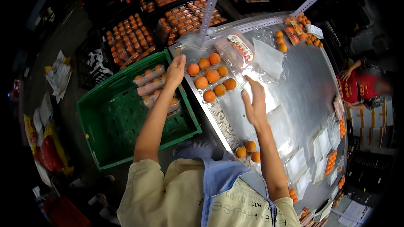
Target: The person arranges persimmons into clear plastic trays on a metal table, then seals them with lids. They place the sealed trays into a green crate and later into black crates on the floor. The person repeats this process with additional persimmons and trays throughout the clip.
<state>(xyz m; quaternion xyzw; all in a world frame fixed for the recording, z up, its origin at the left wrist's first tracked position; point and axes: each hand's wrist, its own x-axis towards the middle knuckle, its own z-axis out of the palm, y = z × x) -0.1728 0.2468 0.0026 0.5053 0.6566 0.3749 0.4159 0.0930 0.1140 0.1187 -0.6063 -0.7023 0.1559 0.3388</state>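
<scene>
Nine apricot-like orange fruits lie in a clear plastic tray on the metal table, between my hands. My left hand is raised at the left of the fruits, over the table's edge, its fingers together and nothing visible in it. My right hand reaches over the table to the right of the fruits, thumb apart from the fingers, holding nothing. Beyond the tray lies a clear clamshell package with a printed label. A few more orange fruits sit near my right forearm.
A green plastic crate with filled fruit packs stands left. Black crates of packed fruit lie beyond. Perforated metal posts rise from the table's far edge. White sheets lie on the metal table. A person in red stands right.
</scene>
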